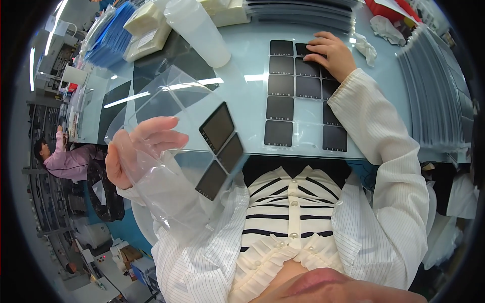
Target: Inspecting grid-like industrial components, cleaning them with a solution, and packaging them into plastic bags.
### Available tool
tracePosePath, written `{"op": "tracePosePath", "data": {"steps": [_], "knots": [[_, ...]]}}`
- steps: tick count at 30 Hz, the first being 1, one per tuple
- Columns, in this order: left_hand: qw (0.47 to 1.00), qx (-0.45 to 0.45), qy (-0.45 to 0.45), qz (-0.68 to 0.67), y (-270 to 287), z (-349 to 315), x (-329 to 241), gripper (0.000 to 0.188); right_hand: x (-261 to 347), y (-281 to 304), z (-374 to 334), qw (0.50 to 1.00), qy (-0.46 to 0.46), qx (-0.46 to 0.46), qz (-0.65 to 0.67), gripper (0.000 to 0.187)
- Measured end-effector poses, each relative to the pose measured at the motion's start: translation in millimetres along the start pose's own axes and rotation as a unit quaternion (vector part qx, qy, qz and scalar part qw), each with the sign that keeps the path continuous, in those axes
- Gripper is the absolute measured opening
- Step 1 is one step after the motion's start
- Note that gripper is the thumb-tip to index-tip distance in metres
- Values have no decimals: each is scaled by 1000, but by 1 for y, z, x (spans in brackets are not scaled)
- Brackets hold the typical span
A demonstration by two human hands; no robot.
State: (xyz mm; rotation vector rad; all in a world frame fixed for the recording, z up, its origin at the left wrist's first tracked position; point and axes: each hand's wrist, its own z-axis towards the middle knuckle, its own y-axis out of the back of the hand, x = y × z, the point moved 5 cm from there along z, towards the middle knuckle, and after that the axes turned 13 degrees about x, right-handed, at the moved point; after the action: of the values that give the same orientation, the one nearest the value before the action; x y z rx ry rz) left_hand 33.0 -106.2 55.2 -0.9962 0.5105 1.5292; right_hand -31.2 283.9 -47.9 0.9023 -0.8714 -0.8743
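Tilted up above the front of the table, a clear plastic sheet [174, 96] divided into sections is held at its left edge by my left hand [144, 144]. Three dark rectangular panels [217, 127] show at the sheet's right side. My right hand [333, 54] reaches to the far end of a grid of similar dark panels [281, 85] on the table. Its fingers are apart and bent downward, with the fingertips touching a panel [302, 49] at the top of the grid. The hand and sleeve partly cover the grid's right column.
A translucent white bottle [194, 33] stands at the back, beside pale wrapped bundles [146, 33] and blue sheets [108, 38]. Stacks of clear sheets line the far edge [303, 12] and right side [434, 91]. Crumpled tissue [365, 49] lies near my right hand. Another person [68, 159] sits far left.
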Motion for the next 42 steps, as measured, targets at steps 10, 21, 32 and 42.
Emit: {"op": "tracePosePath", "data": {"steps": [10, 21, 32, 42], "knots": [[998, 28, 52, -10, 4, 20, 6, 42, 4, 2, 5, 999, -22, 20, -34, 30], [994, 104, 30, -20, -11, 42, 21, 48, 69, 38, -10, 978, 28, 63, 197, 55], [970, 160, 20, -184, -48, 80, 75, 46, 185, 17, -64, 757, -17, 166, 632, 56], [922, -1, 7, -387, -55, 73, 118, 44, 181, 37, -82, 844, -4, 132, 519, 68]]}}
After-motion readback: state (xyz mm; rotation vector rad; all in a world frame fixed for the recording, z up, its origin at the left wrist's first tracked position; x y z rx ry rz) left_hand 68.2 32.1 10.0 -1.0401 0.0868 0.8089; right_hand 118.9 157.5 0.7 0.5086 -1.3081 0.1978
